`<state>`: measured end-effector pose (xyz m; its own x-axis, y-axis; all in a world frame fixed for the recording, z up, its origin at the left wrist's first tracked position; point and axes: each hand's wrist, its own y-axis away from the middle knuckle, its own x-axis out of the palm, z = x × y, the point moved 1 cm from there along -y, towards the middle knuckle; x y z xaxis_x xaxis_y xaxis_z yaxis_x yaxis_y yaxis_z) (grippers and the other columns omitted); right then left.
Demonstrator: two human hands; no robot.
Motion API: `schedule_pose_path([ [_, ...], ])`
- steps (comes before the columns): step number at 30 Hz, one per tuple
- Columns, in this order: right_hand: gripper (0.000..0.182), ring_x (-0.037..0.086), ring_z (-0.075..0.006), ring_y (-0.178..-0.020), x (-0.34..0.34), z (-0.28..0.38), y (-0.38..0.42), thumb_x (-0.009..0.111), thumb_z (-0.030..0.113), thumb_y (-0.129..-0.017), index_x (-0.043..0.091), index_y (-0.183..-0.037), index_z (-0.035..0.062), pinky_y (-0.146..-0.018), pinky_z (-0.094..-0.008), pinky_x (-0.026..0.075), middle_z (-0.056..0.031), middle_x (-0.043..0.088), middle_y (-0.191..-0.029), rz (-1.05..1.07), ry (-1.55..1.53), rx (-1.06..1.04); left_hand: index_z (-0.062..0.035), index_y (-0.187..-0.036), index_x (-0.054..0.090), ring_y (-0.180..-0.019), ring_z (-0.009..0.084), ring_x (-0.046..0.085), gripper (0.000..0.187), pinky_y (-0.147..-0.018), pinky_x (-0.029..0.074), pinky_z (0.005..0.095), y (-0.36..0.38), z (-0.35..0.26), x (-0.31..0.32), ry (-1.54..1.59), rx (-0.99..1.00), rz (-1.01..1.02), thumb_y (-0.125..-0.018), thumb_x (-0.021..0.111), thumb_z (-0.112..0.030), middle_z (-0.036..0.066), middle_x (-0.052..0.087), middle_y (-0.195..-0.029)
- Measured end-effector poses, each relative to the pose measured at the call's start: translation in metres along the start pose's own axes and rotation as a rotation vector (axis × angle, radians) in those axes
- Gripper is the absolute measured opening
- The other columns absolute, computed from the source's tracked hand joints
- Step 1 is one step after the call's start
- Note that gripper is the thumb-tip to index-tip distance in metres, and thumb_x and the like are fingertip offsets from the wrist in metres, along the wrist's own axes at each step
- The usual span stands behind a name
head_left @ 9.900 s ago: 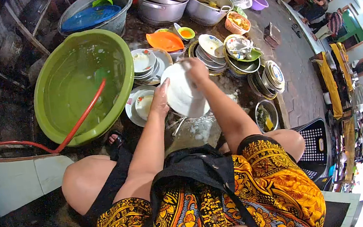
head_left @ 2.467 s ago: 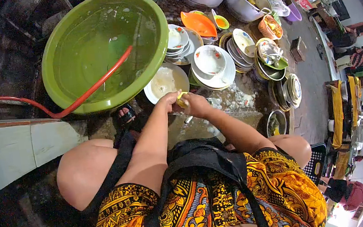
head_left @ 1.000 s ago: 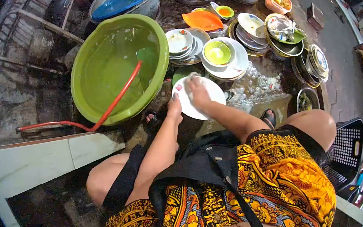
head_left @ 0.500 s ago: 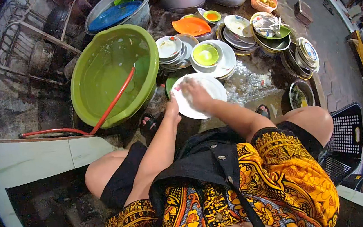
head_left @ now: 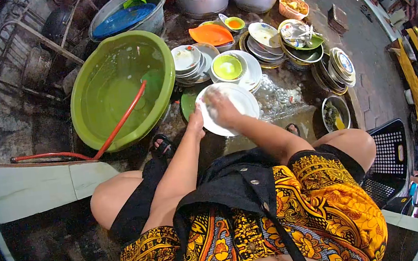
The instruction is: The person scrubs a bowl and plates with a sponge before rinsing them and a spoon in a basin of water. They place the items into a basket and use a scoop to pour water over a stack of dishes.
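Note:
A white plate (head_left: 240, 107) is tilted up in front of me, its rim gripped at the left edge by my left hand (head_left: 196, 121). My right hand (head_left: 221, 109) lies on the plate's upper left face and is blurred by motion; whether it holds anything is hidden. Just beyond the plate, a yellow-green bowl (head_left: 227, 68) rests on a stack of white dishes (head_left: 251, 70). To the left stands a large green basin (head_left: 77, 107) of water, with a red hose (head_left: 122, 121) running over its rim.
Behind are an orange dish (head_left: 212, 34), stacked plates (head_left: 186, 59), metal pots (head_left: 202, 2) and a grey tub (head_left: 157, 24). At the right are more stacked plates (head_left: 343, 66), a metal bowl with scraps (head_left: 335, 114) and a black crate (head_left: 389, 152). Suds cover the floor beyond the plate.
The view has shifted slightly, so the basin and dishes appear further left. My right hand has moved a little across the plate, while my left hand keeps its grip on the rim.

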<state>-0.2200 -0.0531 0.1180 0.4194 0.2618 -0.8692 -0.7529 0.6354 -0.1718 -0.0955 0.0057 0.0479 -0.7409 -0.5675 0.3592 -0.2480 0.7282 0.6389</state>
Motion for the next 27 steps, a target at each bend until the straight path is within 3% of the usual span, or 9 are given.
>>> schedule_pose_path([
  [4, 0.04, 0.043, -0.0327, -0.114, 0.006, 0.02, 0.015, 0.044, 0.031, -0.087, 0.048, -0.12, 0.0096, -0.095, -0.0385, 0.036, -0.0149, 0.044, -0.125, 0.252, -0.4, -0.129, 0.0024, -0.122, 0.038, -0.099, 0.0286, 0.054, 0.057, -0.08, 0.045, 0.0426, -0.009, 0.001, -0.014, 0.193, 0.073, -0.003, -0.091, 0.031, -0.045, 0.017, 0.051, -0.115],
  [7, 0.041, 0.047, -0.0336, -0.109, -0.032, -0.008, 0.022, 0.048, 0.026, -0.083, 0.046, -0.122, 0.015, -0.097, -0.0396, 0.034, -0.0163, 0.042, -0.126, 0.402, -0.199, -0.214, 0.0037, -0.12, 0.04, -0.092, 0.0277, 0.057, 0.053, -0.075, 0.049, 0.0404, 0.008, -0.014, -0.013, 0.177, 0.116, -0.081, -0.092, 0.032, -0.041, 0.017, 0.054, -0.108],
  [8, 0.043, 0.05, -0.0331, -0.107, -0.045, -0.016, 0.017, 0.051, 0.025, -0.08, 0.046, -0.122, 0.0223, -0.095, -0.0413, 0.036, -0.0137, 0.039, -0.129, 0.433, -0.049, 0.057, 0.003, -0.12, 0.04, -0.094, 0.0274, 0.057, 0.053, -0.077, 0.048, 0.0407, 0.007, -0.014, -0.011, 0.083, 0.122, -0.106, -0.092, 0.032, -0.041, 0.017, 0.054, -0.109],
  [13, 0.056, 0.041, -0.0359, -0.116, -0.034, -0.011, -0.002, 0.056, 0.027, -0.073, 0.042, -0.125, 0.0087, -0.095, -0.0401, 0.036, -0.015, 0.028, -0.137, 0.09, 0.015, 0.039, -0.0002, -0.122, 0.04, -0.101, 0.0266, 0.053, 0.052, -0.082, 0.045, 0.0416, 0.019, -0.013, 0.014, 0.021, 0.066, -0.003, -0.092, 0.034, -0.042, 0.015, 0.053, -0.111],
  [14, 0.053, 0.035, -0.0371, -0.121, 0.003, -0.014, -0.01, 0.051, 0.028, -0.076, 0.042, -0.125, 0.009, -0.099, -0.0415, 0.032, -0.0157, 0.025, -0.139, 0.03, 0.246, -0.215, -0.0016, -0.122, 0.04, -0.102, 0.0267, 0.053, 0.051, -0.082, 0.044, 0.0419, 0.022, -0.015, 0.018, 0.107, 0.064, 0.052, -0.092, 0.034, -0.042, 0.014, 0.053, -0.112],
  [17, 0.034, 0.047, -0.0373, -0.104, -0.026, 0.032, -0.005, 0.05, 0.025, -0.079, 0.052, -0.107, 0.006, -0.088, -0.0448, 0.04, -0.0205, 0.044, -0.116, 0.39, -0.138, -0.111, -0.0076, -0.121, 0.044, -0.098, 0.0271, 0.054, 0.051, -0.082, 0.045, 0.0429, 0.031, -0.028, 0.013, 0.1, -0.034, -0.02, -0.092, 0.026, -0.046, 0.011, 0.054, -0.113],
  [20, 0.031, 0.053, -0.0343, -0.092, -0.057, 0.045, 0.003, 0.056, 0.017, -0.074, 0.052, -0.102, 0.0064, -0.08, -0.0408, 0.043, -0.0178, 0.05, -0.102, 0.484, 0.131, -0.232, -0.0072, -0.117, 0.047, -0.09, 0.0255, 0.058, 0.05, -0.076, 0.048, 0.0421, 0.001, -0.016, -0.007, 0.306, -0.032, 0.082, -0.091, 0.03, -0.046, 0.008, 0.059, -0.105],
  [25, 0.03, 0.057, -0.0329, -0.079, -0.052, 0.045, -0.012, 0.059, 0.012, -0.067, 0.054, -0.095, 0.0071, -0.071, -0.0413, 0.046, -0.0137, 0.056, -0.087, 0.306, 0.174, -0.24, -0.0072, -0.119, 0.046, -0.096, 0.0273, 0.056, 0.051, -0.082, 0.046, 0.043, 0.025, -0.048, -0.002, 0.107, -0.047, 0.168, -0.086, 0.04, -0.045, 0.011, 0.056, -0.112],
  [27, 0.026, 0.058, -0.0327, -0.077, -0.066, 0.052, -0.024, 0.057, 0.012, -0.066, 0.056, -0.092, 0.0069, -0.068, -0.0416, 0.046, -0.0145, 0.059, -0.081, 0.307, 0.088, -0.178, -0.0111, -0.119, 0.047, -0.097, 0.0265, 0.056, 0.056, -0.081, 0.047, 0.043, 0.04, -0.063, 0.007, 0.35, -0.028, 0.267, -0.083, 0.041, -0.054, 0.01, 0.055, -0.113],
])
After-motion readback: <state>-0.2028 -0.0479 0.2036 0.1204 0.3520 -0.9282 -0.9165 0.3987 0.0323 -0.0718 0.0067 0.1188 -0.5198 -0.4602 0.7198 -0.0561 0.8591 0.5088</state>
